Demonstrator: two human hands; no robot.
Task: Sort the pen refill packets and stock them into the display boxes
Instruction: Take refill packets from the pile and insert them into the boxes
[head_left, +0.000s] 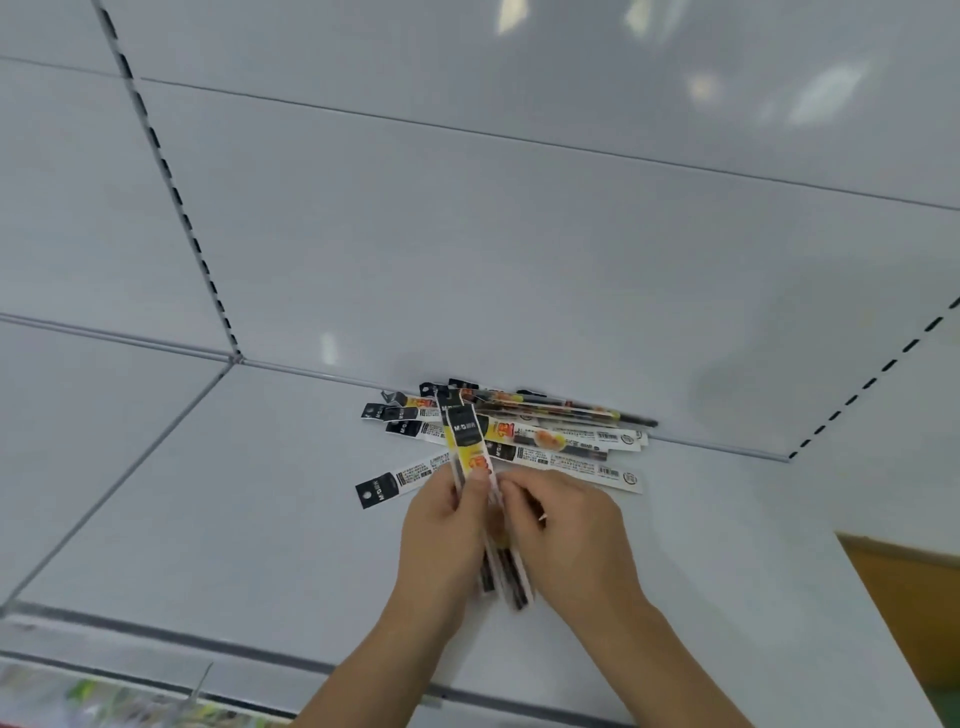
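A loose pile of pen refill packets (550, 439), long white strips with black and yellow print, lies on the white shelf (260, 519) against the back panel. One packet (387, 486) lies apart at the pile's front left. My left hand (441, 535) grips a small bundle of packets (467, 441) that stands upright with its black tops upward. My right hand (566, 530) pinches the same bundle from the right side. The bundle's lower ends (511, 582) stick out below both hands.
The white back panel (519, 234) rises behind the pile, with slotted uprights (176, 197) at left and right. The shelf's front edge (208, 644) carries a dark strip. Blurred goods (104, 701) show below at bottom left. An orange surface (914, 597) lies at right.
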